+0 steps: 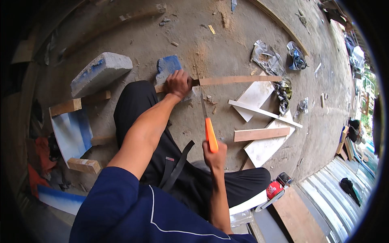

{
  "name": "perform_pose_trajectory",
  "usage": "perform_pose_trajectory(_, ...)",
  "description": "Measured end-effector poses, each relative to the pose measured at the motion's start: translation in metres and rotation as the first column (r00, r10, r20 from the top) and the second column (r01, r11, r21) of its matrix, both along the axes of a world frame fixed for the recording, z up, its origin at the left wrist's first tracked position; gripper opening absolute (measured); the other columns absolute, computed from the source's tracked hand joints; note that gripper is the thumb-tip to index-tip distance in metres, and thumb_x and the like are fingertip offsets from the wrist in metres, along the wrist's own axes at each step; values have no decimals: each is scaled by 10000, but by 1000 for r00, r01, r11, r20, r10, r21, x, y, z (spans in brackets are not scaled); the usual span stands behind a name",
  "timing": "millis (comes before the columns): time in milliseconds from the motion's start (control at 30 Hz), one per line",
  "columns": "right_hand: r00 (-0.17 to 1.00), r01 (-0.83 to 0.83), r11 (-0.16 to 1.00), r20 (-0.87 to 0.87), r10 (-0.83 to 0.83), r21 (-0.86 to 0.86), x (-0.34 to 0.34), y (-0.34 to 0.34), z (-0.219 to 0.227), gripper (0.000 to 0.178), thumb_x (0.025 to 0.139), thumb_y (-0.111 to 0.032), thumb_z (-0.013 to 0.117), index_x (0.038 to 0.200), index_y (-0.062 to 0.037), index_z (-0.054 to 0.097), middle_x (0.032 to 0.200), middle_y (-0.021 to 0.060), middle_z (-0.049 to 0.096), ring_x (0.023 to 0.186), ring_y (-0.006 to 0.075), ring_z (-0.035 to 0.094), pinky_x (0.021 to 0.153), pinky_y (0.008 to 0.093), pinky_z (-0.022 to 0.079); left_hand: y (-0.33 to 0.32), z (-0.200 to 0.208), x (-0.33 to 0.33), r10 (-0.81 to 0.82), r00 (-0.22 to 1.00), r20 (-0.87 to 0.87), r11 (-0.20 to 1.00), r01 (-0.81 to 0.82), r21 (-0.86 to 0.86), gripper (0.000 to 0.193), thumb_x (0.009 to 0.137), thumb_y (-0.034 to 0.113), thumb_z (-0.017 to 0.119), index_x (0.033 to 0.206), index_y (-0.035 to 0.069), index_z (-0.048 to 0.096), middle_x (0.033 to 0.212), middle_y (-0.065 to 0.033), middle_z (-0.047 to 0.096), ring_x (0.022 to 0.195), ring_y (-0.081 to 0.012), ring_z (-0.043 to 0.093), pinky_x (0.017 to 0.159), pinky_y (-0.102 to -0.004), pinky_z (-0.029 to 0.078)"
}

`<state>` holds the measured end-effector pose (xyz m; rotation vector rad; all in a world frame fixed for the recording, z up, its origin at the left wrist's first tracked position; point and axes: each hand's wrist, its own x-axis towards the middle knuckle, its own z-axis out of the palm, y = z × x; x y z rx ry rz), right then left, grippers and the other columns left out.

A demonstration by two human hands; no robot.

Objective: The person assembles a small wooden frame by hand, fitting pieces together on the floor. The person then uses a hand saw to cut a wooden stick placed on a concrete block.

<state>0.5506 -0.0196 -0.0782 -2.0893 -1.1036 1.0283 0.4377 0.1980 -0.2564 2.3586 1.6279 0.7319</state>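
A long wooden strip (239, 80) lies crosswise in front of me, its left part near a blue-faced concrete block (167, 67). My left hand (178, 83) is closed over the strip left of the saw and presses it down. In my right hand (215, 154) is the orange handle of a handsaw (204, 106), gripped with wrapped fingers. The saw's thin blade points away from me and meets the strip just right of my left hand. Sawdust (199, 54) is scattered on the ground beyond the blade. How deep the cut runs, I cannot tell.
White boards (256, 100), a thin white strip (265, 114) and a short wooden piece (261, 134) lie to the right, near crumpled plastic (267, 56). Leftward are a grey concrete block (103, 73) and a blue-white panel with wooden legs (73, 133). Corrugated metal sheeting (336, 194) covers the lower right.
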Motion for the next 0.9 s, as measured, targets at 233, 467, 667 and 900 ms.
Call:
perform_pose_trajectory(233,996,-22,995,93,12,98,-1,21,-6,156,755,-146,652,741,8,628,639,208,586,575,369,596,560,380,469,4,-4,0,-4,1000,5,1000,4,22,106,760,181,590,707,101,544,767,-67,544,757,-265,575,626,-411,433)
perform_pose_trajectory(467,998,57,997,36,-59,57,8,37,-16,180,762,-149,653,721,21,608,606,204,558,518,286,587,539,357,449,0,5,14,-43,998,38,998,41,42,107,750,175,595,699,101,537,744,-69,533,722,-267,570,621,-410,436)
perform_pose_trajectory(667,1000,23,998,-3,-22,55,-5,17,1,171,762,-138,655,726,22,609,607,209,555,528,300,602,545,362,461,8,1,-1,-33,999,31,998,32,56,115,739,168,603,695,98,523,730,-74,515,713,-273,564,618,-414,438)
perform_pose_trajectory(900,999,37,998,29,-39,52,2,38,-26,168,765,-121,652,714,27,592,583,207,523,485,291,563,512,366,434,5,5,10,-35,997,63,999,33,33,128,762,191,578,694,95,529,752,-73,529,731,-271,567,606,-419,433)
